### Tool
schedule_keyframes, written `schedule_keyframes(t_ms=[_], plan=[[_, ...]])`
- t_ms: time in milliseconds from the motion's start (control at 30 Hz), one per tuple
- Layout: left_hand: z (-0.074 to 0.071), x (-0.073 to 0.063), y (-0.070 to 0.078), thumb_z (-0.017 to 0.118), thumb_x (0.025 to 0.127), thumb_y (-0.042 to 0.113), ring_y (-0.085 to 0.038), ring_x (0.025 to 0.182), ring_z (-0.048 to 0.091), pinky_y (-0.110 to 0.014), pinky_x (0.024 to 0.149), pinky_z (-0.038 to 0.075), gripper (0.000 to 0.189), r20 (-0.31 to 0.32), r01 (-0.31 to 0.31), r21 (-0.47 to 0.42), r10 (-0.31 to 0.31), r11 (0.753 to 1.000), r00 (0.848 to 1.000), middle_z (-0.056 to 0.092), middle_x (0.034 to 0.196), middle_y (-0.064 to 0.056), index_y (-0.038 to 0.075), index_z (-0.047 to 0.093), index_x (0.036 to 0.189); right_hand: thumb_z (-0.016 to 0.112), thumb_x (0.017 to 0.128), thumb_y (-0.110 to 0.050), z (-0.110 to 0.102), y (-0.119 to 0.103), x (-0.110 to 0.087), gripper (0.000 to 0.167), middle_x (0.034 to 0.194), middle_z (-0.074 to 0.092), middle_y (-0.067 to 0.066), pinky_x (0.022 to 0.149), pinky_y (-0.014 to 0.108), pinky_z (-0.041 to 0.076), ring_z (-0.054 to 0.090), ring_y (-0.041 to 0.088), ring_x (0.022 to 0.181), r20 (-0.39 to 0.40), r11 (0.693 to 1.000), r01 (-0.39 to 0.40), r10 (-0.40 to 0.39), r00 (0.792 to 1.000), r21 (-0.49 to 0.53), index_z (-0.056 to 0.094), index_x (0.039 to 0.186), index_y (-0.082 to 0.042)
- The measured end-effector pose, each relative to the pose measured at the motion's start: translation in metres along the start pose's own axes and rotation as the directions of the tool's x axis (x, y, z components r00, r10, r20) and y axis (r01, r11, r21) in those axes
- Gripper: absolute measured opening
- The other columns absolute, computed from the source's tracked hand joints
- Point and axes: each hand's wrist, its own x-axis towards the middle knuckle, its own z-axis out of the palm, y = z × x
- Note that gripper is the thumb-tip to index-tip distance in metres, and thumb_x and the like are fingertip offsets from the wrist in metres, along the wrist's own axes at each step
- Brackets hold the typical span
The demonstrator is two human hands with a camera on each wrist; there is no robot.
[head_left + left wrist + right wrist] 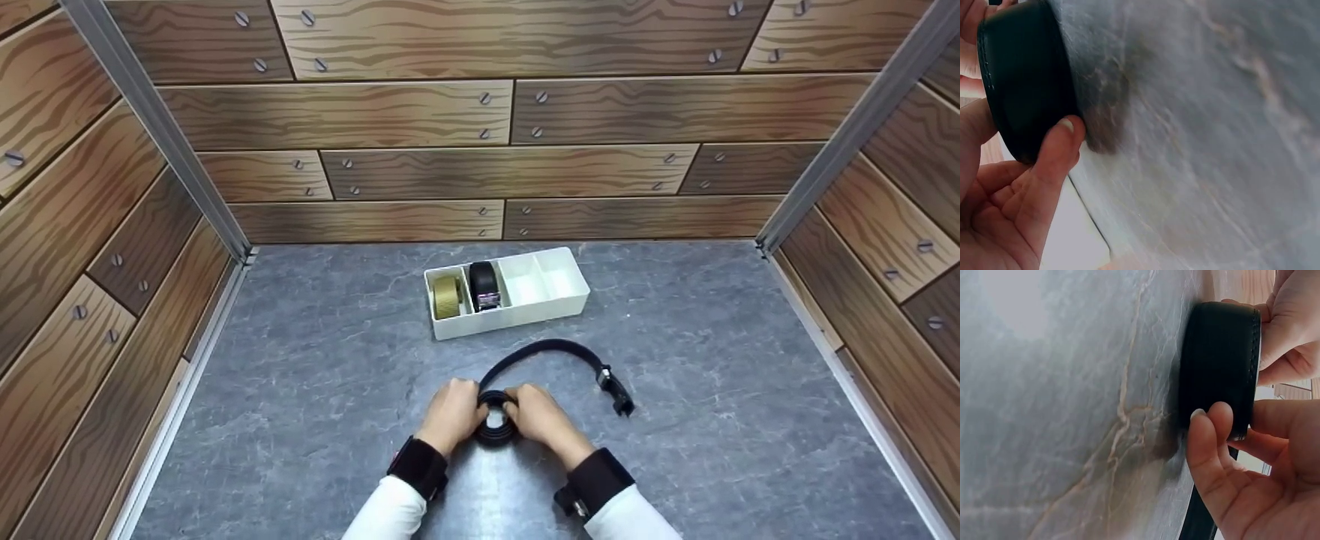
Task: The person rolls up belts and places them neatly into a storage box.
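A black belt (495,438) lies partly wound into a coil on the grey surface. Its loose end arcs up and to the right, ending in a metal buckle (606,377). My left hand (451,412) grips the coil's left side, thumb at the inner hole. From the other side, my right hand (541,417) holds it the same way. In the left wrist view, the coil's smooth outer face and stitched edge (1022,84) show between the fingers. The right wrist view shows fingertips pressed against the coiled belt (1219,360).
Beyond the hands stands a white divided box (510,321). A yellowish woven coil (447,297) sits in its leftmost compartment, and a black coil (484,281) in the one beside it. Wood-patterned walls (420,172) enclose the surface at the back and sides.
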Motion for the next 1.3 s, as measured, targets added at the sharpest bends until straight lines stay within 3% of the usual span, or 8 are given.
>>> schedule_keyframes(t_ms=[100, 300, 433, 600, 833, 1000, 1133, 1300], plan=[[0.000, 0.001, 0.001, 0.075, 0.076, 0.013, -0.029, 0.062, 0.064, -0.039, 0.055, 0.051, 0.018, -0.013, -0.028, 0.021, 0.028, 0.999, 1.000, 0.064, 0.068, -0.011, 0.005, 0.061, 0.068, 0.061, 0.095, -0.013, 0.001, 0.000, -0.002, 0.015, 0.091, 0.071, 0.013, 0.078, 0.043, 0.052, 0.067, 0.027, 0.087, -0.016, 1.000, -0.022, 0.022, 1.000, -0.008, 0.073, 0.098, -0.004], [0.000, 0.002, 0.001, 0.074, 0.072, 0.012, -0.028, 0.059, 0.063, -0.039, 0.054, 0.050, 0.018, -0.016, -0.028, 0.000, 0.028, 1.000, 0.999, 0.064, 0.066, -0.009, 0.008, 0.059, 0.064, 0.060, 0.096, -0.016, 0.003, -0.007, -0.009, 0.023, 0.053, 0.059, 0.003, 0.044, 0.030, 0.049, 0.062, 0.015, 0.044, 0.017, 0.979, -0.187, 0.186, 0.982, 0.083, 0.060, 0.077, -0.004], [-0.001, 0.003, -0.001, 0.075, 0.074, 0.016, -0.025, 0.057, 0.061, -0.040, 0.055, 0.050, 0.022, -0.003, -0.022, -0.007, 0.022, 1.000, 1.000, 0.062, 0.064, -0.006, 0.010, 0.057, 0.062, 0.058, 0.094, -0.010, 0.004, -0.010, -0.008, 0.018, 0.053, 0.058, 0.003, 0.042, 0.029, 0.048, 0.059, 0.013, 0.041, -0.005, 0.976, -0.203, 0.204, 0.979, 0.084, 0.059, 0.079, -0.001], [-0.003, 0.004, 0.000, 0.075, 0.081, 0.022, -0.028, 0.060, 0.063, -0.041, 0.056, 0.051, 0.025, 0.006, -0.016, 0.029, 0.016, 0.999, 1.000, 0.063, 0.067, -0.009, 0.007, 0.060, 0.066, 0.058, 0.091, -0.006, 0.003, -0.010, -0.004, 0.016, 0.054, 0.055, 0.004, 0.041, 0.030, 0.047, 0.056, 0.014, 0.039, -0.024, 0.986, -0.164, 0.165, 0.986, 0.034, 0.057, 0.076, -0.001], [-0.003, 0.004, 0.006, 0.075, 0.079, 0.020, -0.030, 0.059, 0.063, -0.042, 0.052, 0.049, 0.022, -0.026, -0.025, 0.126, 0.029, 0.992, 0.999, 0.064, 0.067, -0.010, 0.006, 0.063, 0.067, 0.060, 0.087, -0.008, 0.004, -0.006, -0.001, 0.019, 0.065, 0.058, 0.007, 0.054, 0.036, 0.049, 0.056, 0.020, 0.056, -0.087, 0.994, -0.074, 0.067, 0.994, -0.075, 0.057, 0.069, -0.006], [-0.002, 0.005, 0.010, 0.076, 0.077, 0.021, -0.029, 0.060, 0.064, -0.041, 0.050, 0.049, 0.021, -0.035, -0.012, 0.189, 0.019, 0.982, 0.999, 0.065, 0.067, -0.010, 0.007, 0.063, 0.068, 0.064, 0.092, -0.016, 0.004, -0.007, -0.006, 0.022, 0.070, 0.058, 0.008, 0.057, 0.036, 0.049, 0.057, 0.020, 0.061, -0.067, 0.990, -0.144, 0.143, 0.987, -0.007, 0.059, 0.074, -0.005], [-0.002, 0.004, 0.010, 0.076, 0.077, 0.020, -0.030, 0.062, 0.064, -0.042, 0.051, 0.050, 0.020, -0.028, -0.009, 0.153, 0.013, 0.988, 1.000, 0.065, 0.068, -0.010, 0.006, 0.063, 0.070, 0.064, 0.093, -0.019, 0.004, -0.007, -0.012, 0.024, 0.062, 0.059, 0.003, 0.051, 0.032, 0.048, 0.058, 0.016, 0.053, -0.024, 0.977, -0.202, 0.204, 0.979, 0.071, 0.060, 0.073, -0.006], [-0.002, 0.003, 0.006, 0.075, 0.077, 0.020, -0.031, 0.065, 0.065, -0.043, 0.054, 0.050, 0.018, -0.007, -0.010, 0.093, 0.011, 0.996, 1.000, 0.065, 0.071, -0.010, 0.007, 0.063, 0.072, 0.058, 0.095, -0.014, 0.006, -0.006, -0.015, 0.019, 0.055, 0.062, 0.004, 0.044, 0.030, 0.049, 0.063, 0.015, 0.047, 0.021, 0.964, -0.207, 0.207, 0.978, 0.165, 0.063, 0.080, -0.004]])
